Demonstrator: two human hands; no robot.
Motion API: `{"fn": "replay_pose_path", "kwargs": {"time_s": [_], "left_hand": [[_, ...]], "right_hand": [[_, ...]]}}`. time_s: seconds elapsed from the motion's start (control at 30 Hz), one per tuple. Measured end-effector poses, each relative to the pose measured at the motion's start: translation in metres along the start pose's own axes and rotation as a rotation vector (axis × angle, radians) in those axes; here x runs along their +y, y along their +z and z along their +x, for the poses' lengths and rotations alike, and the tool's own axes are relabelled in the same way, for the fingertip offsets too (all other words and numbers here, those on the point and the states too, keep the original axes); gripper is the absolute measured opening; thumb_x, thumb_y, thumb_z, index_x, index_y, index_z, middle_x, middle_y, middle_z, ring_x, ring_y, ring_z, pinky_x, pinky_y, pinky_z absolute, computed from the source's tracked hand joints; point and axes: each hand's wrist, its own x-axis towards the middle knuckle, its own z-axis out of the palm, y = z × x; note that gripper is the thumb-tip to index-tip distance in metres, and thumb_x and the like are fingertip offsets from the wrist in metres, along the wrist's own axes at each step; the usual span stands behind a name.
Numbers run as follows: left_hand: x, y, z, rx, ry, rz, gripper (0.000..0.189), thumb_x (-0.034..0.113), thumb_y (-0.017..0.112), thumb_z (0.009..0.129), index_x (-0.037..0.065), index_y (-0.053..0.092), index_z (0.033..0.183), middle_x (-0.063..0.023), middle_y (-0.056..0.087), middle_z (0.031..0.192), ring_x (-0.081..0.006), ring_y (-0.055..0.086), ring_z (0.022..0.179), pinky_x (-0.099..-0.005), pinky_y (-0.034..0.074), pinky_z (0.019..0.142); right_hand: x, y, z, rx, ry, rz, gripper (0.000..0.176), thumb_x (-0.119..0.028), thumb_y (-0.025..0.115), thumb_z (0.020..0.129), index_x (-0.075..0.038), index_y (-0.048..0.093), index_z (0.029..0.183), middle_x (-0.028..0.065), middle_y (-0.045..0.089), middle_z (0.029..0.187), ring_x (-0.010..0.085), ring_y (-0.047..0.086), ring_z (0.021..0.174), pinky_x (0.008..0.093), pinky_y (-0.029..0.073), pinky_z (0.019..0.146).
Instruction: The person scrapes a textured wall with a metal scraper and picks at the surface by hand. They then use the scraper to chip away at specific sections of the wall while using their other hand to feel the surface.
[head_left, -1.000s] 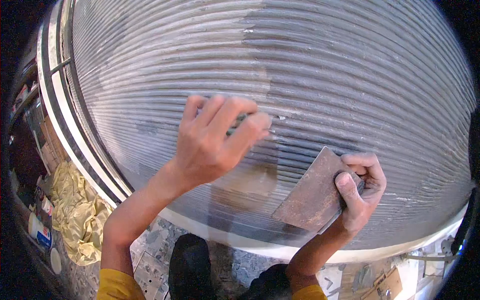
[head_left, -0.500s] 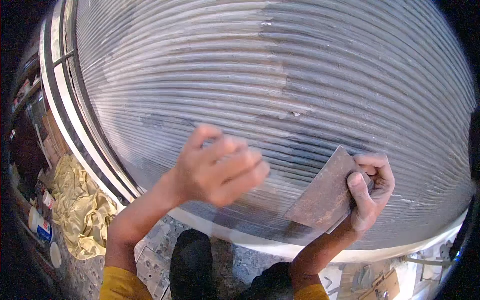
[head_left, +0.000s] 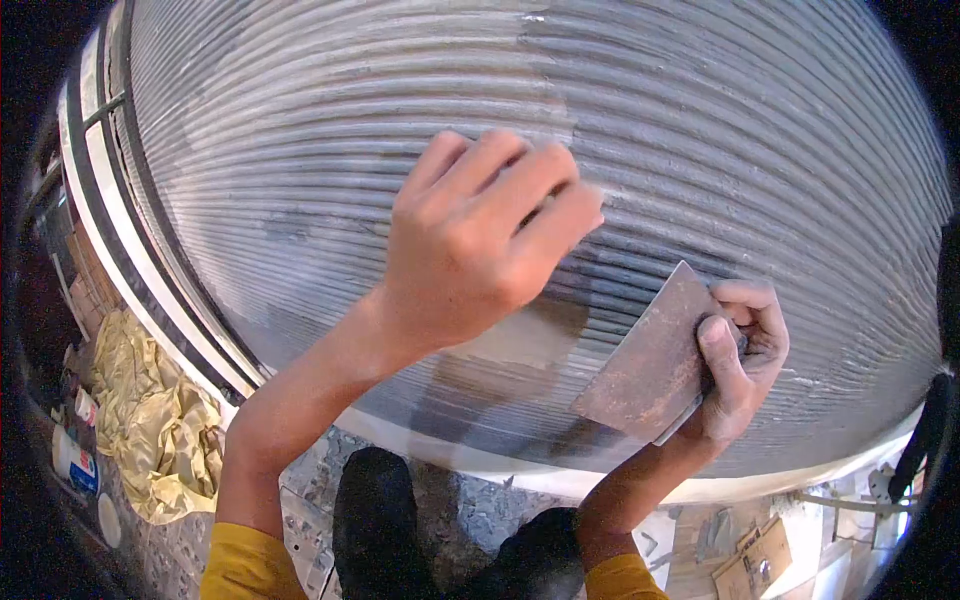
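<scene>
My left hand (head_left: 485, 225) is over the grey ribbed surface (head_left: 700, 150), back of the hand toward me and fingers bent. Its fingertips and palm are hidden, so anything held there cannot be made out. My right hand (head_left: 748, 360), dusty and whitish, grips a flat brownish scraper plate (head_left: 645, 365) between thumb and fingers. A second thin edge shows beneath that plate. Between the hands, the ribs carry darker patches and a smooth beige patch (head_left: 525, 335).
A pale rim borders the ribbed surface, with black and white bands (head_left: 150, 240) at left. Crumpled gold cloth (head_left: 160, 420) and a white tub (head_left: 75, 460) lie at lower left. My dark-clad legs (head_left: 375, 520) are below; a wooden piece (head_left: 755, 565) lies at lower right.
My left hand has moved up and to the right across the ribbed surface. The right hand keeps its hold on the scraper plate. The view has shifted slightly.
</scene>
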Motion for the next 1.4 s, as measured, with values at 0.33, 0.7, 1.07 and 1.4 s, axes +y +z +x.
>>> {"fn": "replay_pose_path", "kwargs": {"time_s": [0.33,0.7,1.07,1.4], "left_hand": [[0.005,0.005,0.005,-0.029,-0.020,0.120,0.012,0.017,0.072,0.077,0.011,0.063,0.083,-0.0013,0.056,0.080,-0.0211,0.054,0.072,-0.0356,0.037,0.065],[-0.015,-0.011,-0.001,0.004,-0.158,-0.040,0.014,0.012,0.073,0.080,0.009,0.066,0.092,-0.0073,0.059,0.088,-0.0277,0.056,0.079,-0.0397,0.044,0.073],[-0.035,-0.004,0.019,-0.042,-0.033,-0.136,0.020,0.020,0.078,0.076,0.010,0.064,0.086,-0.0060,0.056,0.081,-0.0269,0.055,0.075,-0.0373,0.045,0.064],[-0.051,0.003,0.017,0.050,0.038,-0.219,0.007,0.011,0.072,0.080,0.009,0.068,0.085,-0.0044,0.056,0.076,-0.0218,0.057,0.070,-0.0345,0.045,0.061]], "right_hand": [[-0.001,0.000,0.000,-0.014,0.006,-0.014,0.041,-0.028,0.085,0.067,0.000,0.069,0.093,0.0058,0.067,0.077,0.0090,0.056,0.070,0.0222,0.040,0.071],[-0.003,-0.002,0.000,-0.038,0.007,-0.024,0.035,-0.023,0.084,0.069,-0.001,0.071,0.092,0.0036,0.066,0.076,0.0084,0.055,0.069,0.0217,0.040,0.071],[-0.014,0.058,-0.008,0.014,-0.033,-0.145,0.015,-0.005,0.071,0.081,0.001,0.071,0.094,0.0029,0.066,0.080,0.0094,0.058,0.077,0.0226,0.043,0.076],[-0.004,0.076,-0.008,0.114,-0.096,-0.202,0.014,-0.006,0.071,0.084,0.001,0.073,0.096,0.0038,0.067,0.082,0.0112,0.059,0.079,0.0254,0.045,0.079]]}}
